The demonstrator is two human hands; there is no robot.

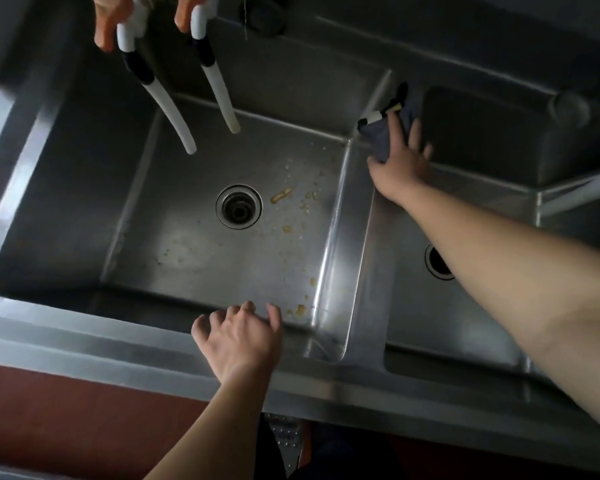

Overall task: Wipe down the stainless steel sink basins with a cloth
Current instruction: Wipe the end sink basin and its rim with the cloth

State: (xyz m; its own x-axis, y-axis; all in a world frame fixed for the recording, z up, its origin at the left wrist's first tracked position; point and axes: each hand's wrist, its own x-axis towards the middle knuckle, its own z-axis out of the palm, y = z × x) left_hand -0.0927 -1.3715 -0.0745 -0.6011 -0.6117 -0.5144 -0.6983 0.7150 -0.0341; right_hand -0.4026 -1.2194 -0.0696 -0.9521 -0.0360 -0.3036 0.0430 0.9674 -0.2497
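A dark blue-grey cloth (383,136) lies on the far end of the divider between two stainless steel basins. My right hand (400,164) lies on it with fingers spread and straight, pressing it against the steel. The left basin (194,244) has yellowish food bits scattered right of its round drain (238,206). The right basin (426,306) is partly hidden by my right forearm; its drain (437,263) peeks out beside the arm. My left hand (239,337) rests on the near rim of the left basin, fingers loosely curled over the edge, holding nothing.
Two white hoses (174,109) with black bands hang over the back of the left basin. Orange-tinted reflections (108,22) show at the top left. A dark round fitting (262,13) sits on the back ledge. Red floor (66,420) lies below the front rim.
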